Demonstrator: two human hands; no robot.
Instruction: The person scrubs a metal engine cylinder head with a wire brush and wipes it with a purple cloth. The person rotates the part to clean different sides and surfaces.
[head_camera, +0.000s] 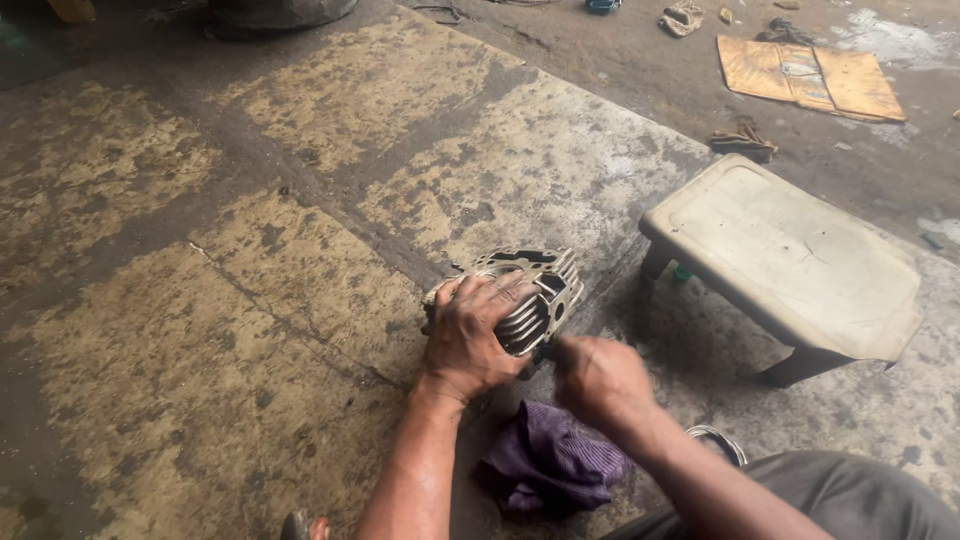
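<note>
Left hand (468, 335) grips the grimy finned grey metal engine cylinder (532, 292) on the stained concrete floor (230, 300); right hand (598, 380), fisted, works its underside, contents hidden; purple rag (552, 462) lies unused

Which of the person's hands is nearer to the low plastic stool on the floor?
The right. The right hand works at the lower edge of the finned metal engine cylinder, on the side toward the stool. The left hand grips the cylinder's top, farther from the stool.
</note>
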